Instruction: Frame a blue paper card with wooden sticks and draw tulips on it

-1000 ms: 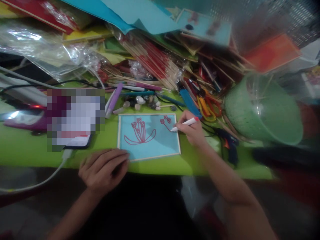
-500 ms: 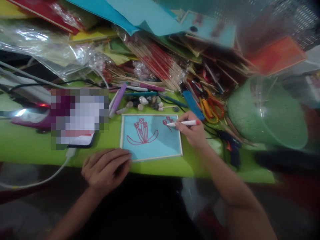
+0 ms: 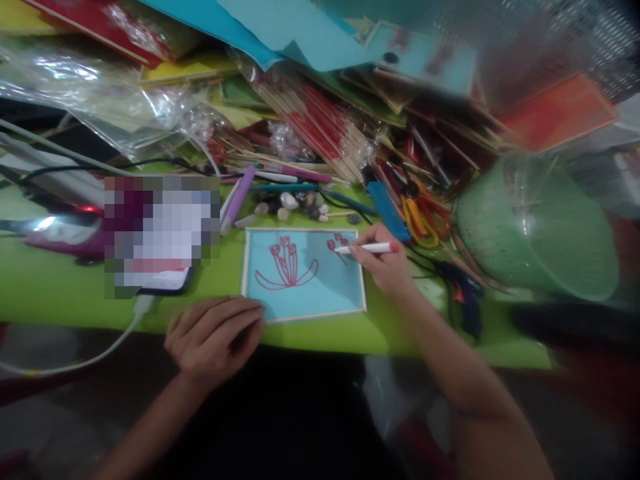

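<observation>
A light-blue board (image 3: pixel 300 300) with a thin pale wooden border lies on the green tabletop. Red line drawings cover parts of it: tall flowers with two curved leaves left of centre, and smaller flower heads with a stem at the upper right. My right hand (image 3: pixel 385 263) grips a white marker (image 3: pixel 373 248) with a red end, its tip at the small flowers. At the board's lower left corner is my left hand (image 3: pixel 215 337), fingers curved together and fingertips on the corner, the thumb just below the edge.
Behind the board lie pebbles (image 3: pixel 289 201), a purple marker (image 3: pixel 239 200), a blue-handled tool (image 3: pixel 387 210) and orange-handled scissors (image 3: pixel 420 220). A green basket (image 3: pixel 535 233) and a glue gun (image 3: pixel 467 300) stand to the right. A phone with a cable (image 3: pixel 143 307) lies left. Bundled sticks (image 3: pixel 310 120) fill the back.
The view has shifted very slightly. Both hands keep nearly the same places, and the marker tip stays by the small flowers; no clear new line shows.
</observation>
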The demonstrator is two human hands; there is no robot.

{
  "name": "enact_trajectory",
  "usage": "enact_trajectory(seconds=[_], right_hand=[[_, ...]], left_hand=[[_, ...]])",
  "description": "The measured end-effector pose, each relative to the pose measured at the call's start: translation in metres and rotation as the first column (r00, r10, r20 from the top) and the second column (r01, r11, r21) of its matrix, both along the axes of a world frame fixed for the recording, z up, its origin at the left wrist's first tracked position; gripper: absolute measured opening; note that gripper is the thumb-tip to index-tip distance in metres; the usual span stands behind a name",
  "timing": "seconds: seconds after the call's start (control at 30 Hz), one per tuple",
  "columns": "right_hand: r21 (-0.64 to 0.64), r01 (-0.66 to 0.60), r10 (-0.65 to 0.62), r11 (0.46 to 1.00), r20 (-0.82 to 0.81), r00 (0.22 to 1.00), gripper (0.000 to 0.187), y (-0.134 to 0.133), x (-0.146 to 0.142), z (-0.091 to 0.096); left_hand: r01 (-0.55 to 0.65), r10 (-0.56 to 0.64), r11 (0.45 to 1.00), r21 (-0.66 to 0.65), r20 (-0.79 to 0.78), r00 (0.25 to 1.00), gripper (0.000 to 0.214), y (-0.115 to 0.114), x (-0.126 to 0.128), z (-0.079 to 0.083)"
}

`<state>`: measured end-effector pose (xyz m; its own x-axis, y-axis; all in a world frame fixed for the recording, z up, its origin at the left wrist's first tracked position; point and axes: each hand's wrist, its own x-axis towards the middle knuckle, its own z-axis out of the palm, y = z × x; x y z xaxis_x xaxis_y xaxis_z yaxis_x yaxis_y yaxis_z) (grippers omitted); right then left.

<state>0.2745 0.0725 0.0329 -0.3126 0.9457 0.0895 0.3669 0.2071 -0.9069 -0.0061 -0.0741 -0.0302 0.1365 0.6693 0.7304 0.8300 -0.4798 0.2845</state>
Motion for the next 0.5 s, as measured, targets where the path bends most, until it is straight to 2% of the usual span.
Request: enact_trajectory(seconds=[0.5], right_hand=[[-0.043, 0.03, -0.031, 0.999, -0.015, 0.999, 0.015, 0.0015, 0.0023, 0.0033]], left_hand=[[-0.008, 0.008, 1.0, -0.02, 0.028, 1.0, 0.028, -0.0011, -0.0014, -0.0032]])
